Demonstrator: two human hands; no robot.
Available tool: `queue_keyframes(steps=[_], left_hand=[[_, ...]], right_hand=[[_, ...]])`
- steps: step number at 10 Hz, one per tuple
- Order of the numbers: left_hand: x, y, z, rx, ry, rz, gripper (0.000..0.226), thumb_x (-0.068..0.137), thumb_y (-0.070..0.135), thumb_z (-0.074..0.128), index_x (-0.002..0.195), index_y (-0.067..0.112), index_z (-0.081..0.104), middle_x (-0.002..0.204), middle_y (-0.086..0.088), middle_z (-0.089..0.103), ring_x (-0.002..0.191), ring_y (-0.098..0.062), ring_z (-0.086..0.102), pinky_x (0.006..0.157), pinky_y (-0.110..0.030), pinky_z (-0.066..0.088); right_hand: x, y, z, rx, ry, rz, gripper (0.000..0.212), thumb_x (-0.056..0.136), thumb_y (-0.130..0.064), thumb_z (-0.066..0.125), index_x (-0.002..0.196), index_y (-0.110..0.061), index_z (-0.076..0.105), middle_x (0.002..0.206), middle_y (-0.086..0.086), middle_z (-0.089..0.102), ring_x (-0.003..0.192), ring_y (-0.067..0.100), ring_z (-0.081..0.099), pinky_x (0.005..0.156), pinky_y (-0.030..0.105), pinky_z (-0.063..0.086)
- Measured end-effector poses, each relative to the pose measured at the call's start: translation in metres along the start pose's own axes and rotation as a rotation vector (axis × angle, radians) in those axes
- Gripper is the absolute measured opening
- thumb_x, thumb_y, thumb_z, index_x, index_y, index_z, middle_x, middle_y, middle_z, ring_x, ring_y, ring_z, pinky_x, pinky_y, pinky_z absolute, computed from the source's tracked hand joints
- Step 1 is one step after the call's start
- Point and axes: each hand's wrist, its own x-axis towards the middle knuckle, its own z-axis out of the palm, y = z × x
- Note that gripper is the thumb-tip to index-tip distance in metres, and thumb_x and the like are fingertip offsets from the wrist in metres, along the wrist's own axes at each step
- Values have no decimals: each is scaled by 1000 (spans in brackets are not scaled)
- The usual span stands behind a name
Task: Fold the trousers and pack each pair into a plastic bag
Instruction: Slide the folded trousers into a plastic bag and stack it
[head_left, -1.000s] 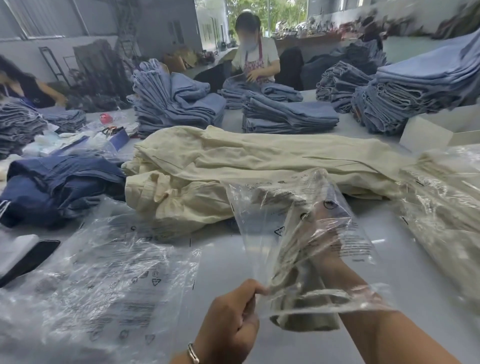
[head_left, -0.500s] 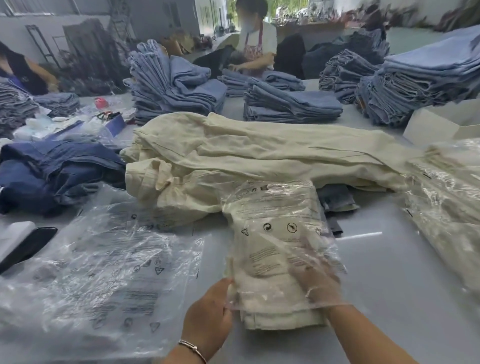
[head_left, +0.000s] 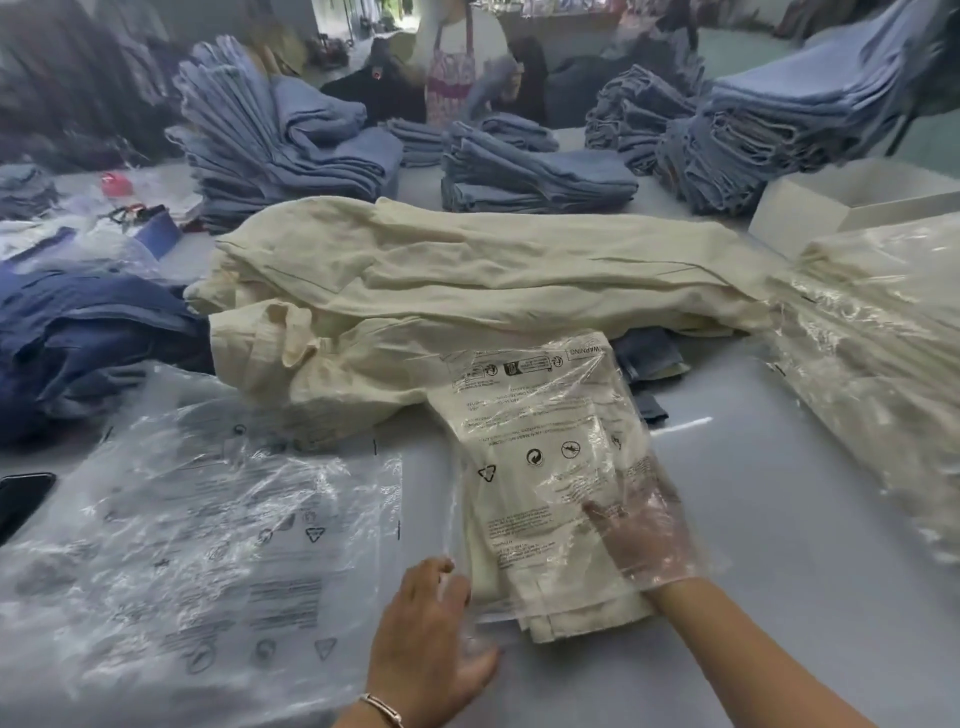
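A grey counter (head_left: 753, 519) in a garment workshop carries stacked blue denim (head_left: 530, 176) and loose cream cloth. The right hand's (head_left: 641, 525) fingers (head_left: 597, 512) lie spread flat inside the bag (head_left: 545, 457), pressing on the folded trousers (head_left: 571, 613); they seem to grip nothing, though the film blurs them. The left hand (head_left: 431, 618) pinches the bag's mouth edge, fingers lightly curled. The trousers lie nearly all inside, hem end poking out. The cloth is soft and limp, the film slick and light: best held at the mouth edges.
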Motion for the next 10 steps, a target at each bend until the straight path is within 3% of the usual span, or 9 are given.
queue_keyframes(steps=[1, 2, 3, 4, 5, 6, 8, 9, 10], left_hand=[[6, 11, 7, 41, 152, 238, 93, 48, 73, 65, 124, 24, 48, 132, -8, 51, 120, -27, 46, 99, -47, 42], [21, 36, 9, 157, 154, 450, 92, 52, 69, 65, 132, 26, 50, 141, -7, 48, 131, -27, 42, 105, -57, 29], [41, 54, 4, 205, 122, 503, 65, 47, 50, 78, 107, 26, 67, 109, -1, 65, 101, -23, 64, 89, -44, 52], [58, 52, 2, 136, 138, 463, 51, 34, 23, 81, 83, 21, 66, 80, 0, 61, 66, -21, 62, 54, -24, 48], [64, 45, -1, 97, 133, 358, 47, 34, 7, 79, 78, 15, 62, 73, -1, 59, 58, -24, 60, 41, -24, 43], [64, 42, -2, 73, 110, 173, 45, 40, 0, 76, 81, 12, 62, 78, -4, 59, 58, -29, 60, 37, -28, 43], [34, 53, 10, 207, 111, 47, 58, 40, 33, 79, 92, 15, 63, 96, -6, 59, 85, -30, 58, 64, -37, 50], [17, 66, 18, 230, 195, 56, 62, 54, 50, 76, 106, 18, 64, 109, -7, 58, 100, -30, 53, 87, -45, 43], [19, 92, 14, 317, 240, 188, 51, 53, 42, 83, 95, 19, 67, 93, -4, 61, 86, -25, 57, 73, -38, 43]], right_hand=[[-24, 24, 10, 71, 91, -150, 48, 99, -20, 52, 143, -7, 39, 151, 8, 34, 138, 25, 35, 113, 27, 23], [-49, 48, 8, 29, 221, -190, 46, 97, -20, 55, 141, -11, 44, 151, 8, 35, 140, 25, 33, 117, 30, 22], [-56, 70, -6, 9, 225, -232, 33, 93, -15, 54, 124, -25, 63, 142, 0, 50, 135, 25, 42, 113, 34, 31], [-55, 89, -14, -189, 153, -329, 42, 99, -28, 48, 141, -28, 47, 151, -14, 31, 143, 10, 26, 114, 24, 22], [-59, 96, -19, -480, 108, -382, 60, 97, -56, 23, 150, -28, 31, 154, -11, 29, 143, 10, 27, 113, 19, 16], [-70, 93, -22, -659, 113, -474, 75, 99, -54, 10, 131, -7, 59, 134, 9, 58, 121, 23, 59, 111, 27, 18], [-78, 113, -28, -831, 245, -741, 46, 77, -33, 65, 117, -10, 70, 124, 8, 65, 113, 21, 64, 112, 30, 13], [-81, 128, -28, -831, 179, -831, 52, 75, -19, 48, 122, -10, 67, 126, 10, 64, 115, 26, 62, 106, 40, 41], [-79, 123, -32, -853, 77, -731, 53, 75, -21, 64, 127, -14, 62, 127, 9, 63, 120, 28, 58, 104, 37, 44]])
